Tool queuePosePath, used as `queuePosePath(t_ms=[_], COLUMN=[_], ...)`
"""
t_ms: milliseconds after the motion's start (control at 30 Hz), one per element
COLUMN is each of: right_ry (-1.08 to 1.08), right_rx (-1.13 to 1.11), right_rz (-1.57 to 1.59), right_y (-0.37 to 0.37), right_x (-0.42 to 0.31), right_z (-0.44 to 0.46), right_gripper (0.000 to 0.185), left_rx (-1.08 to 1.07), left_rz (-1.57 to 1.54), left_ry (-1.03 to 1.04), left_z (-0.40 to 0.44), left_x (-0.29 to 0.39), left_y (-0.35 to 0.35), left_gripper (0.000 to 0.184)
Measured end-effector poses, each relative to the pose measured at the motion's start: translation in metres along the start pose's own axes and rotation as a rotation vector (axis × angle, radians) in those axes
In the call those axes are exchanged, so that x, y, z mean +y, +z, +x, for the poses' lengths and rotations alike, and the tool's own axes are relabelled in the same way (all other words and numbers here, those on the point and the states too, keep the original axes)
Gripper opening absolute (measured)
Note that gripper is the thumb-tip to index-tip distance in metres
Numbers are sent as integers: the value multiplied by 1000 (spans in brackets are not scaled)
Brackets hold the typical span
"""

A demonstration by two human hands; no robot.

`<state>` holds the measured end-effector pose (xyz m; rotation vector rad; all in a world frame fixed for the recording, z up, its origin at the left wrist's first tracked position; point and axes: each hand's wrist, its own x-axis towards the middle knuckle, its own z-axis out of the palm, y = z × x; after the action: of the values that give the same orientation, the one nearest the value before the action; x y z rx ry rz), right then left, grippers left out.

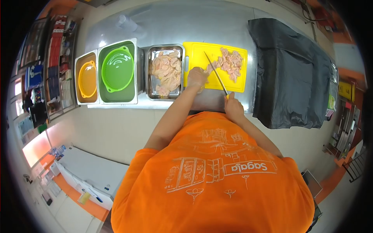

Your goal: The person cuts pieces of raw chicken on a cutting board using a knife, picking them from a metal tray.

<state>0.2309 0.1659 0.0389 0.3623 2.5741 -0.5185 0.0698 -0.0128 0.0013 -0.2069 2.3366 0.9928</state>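
Note:
On a yellow cutting board [197,52] lies a heap of cut raw chicken [232,64]. My right hand [234,107] is closed around the handle of a long knife [218,75], whose blade slants up and left across the board. Left of the blade, my left hand [197,77] has its fingers curled down on a piece of raw chicken [210,69], partly hidden beneath them. Beside the board, a metal tray [164,47] holds larger pieces of raw chicken [166,72].
Two metal bins to the left hold a green colander [117,70] and an orange colander [87,79]. A clear cup [127,23] lies at the back of the steel table [167,23]. Black plastic sheeting [291,73] covers something on the right. Behind stands a white-topped unit [93,171].

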Motion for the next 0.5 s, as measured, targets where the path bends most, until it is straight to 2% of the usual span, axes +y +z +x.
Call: queuePosePath(t_ms=[67, 167, 267, 367, 467, 500], right_ry=[-13, -46, -27, -56, 6, 10], right_rx=[46, 92, 66, 79, -21, -32], right_rz=[-4, 3, 27, 30, 69, 62], right_y=[6, 9, -3, 8, -6, -8], right_x=[-8, -25, -35, -6, 18, 25], right_z=[22, 64, 72, 54, 15, 9], right_gripper=[39, 39, 39, 39, 40, 41], left_rx=[48, -107, -110, -182, -263, -277], left_rz=[125, 187, 138, 197, -374, -473], left_ry=[75, -27, -30, 78, -4, -28], left_z=[13, 24, 7, 20, 31, 26], left_x=[-11, -1, 9, -4, -37, -34], left_y=[9, 8, -6, -4, 8, 1], left_gripper=[49, 53, 67, 59, 48, 40])
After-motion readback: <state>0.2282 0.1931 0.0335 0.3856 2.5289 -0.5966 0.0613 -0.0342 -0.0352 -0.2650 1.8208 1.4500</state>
